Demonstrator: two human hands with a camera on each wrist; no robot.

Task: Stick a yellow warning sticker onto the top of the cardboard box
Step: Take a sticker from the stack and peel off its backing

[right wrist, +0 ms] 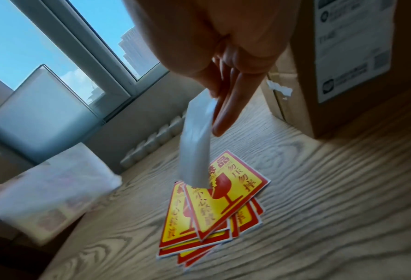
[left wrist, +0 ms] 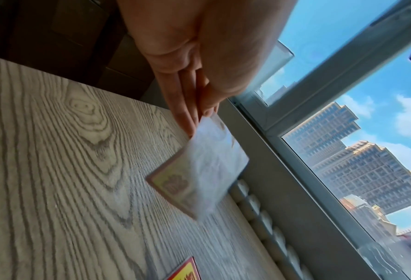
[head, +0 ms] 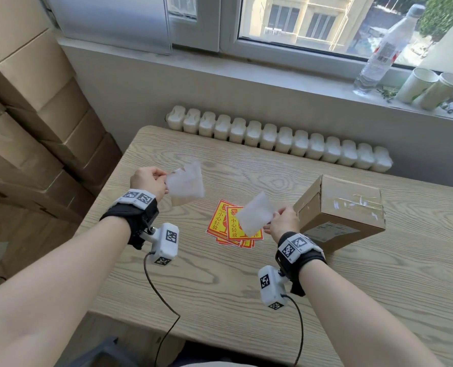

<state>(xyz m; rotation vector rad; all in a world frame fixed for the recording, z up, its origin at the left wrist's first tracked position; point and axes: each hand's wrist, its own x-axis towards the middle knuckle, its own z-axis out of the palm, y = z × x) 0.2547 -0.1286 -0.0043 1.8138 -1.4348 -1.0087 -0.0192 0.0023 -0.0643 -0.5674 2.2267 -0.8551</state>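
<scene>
**Both hands hold white sheets above the table; sticker pile and box on the tabletop**

Head view: left hand (head: 148, 181) pinches one edge of a pale, blurred rectangular sheet (head: 185, 185), held clear of the grey wood-grain table (head: 220, 300). Right hand (head: 283, 223) pinches a second white rectangular sheet (head: 254, 217) above a fanned pile of yellow-and-red rectangular warning stickers (head: 226, 226) lying flat mid-table. Brown cardboard box (head: 344, 210) stands just right of the right hand, taped top facing up, no sticker on it.

Left wrist view: fingers (left wrist: 185, 106) and thumb close on the sheet's (left wrist: 206, 166) near edge; faint yellow-red print shows along its lower border. A corner of one table sticker (left wrist: 185, 271) is at the bottom edge.

Right wrist view: fingers (right wrist: 226, 106) pinch the top of the white sheet (right wrist: 196, 147), hanging edge-on over the sticker pile (right wrist: 214, 206). Box (right wrist: 343, 66) with white printed label stands close on the right. The other sheet (right wrist: 53, 191), blurred, is at left.
</scene>
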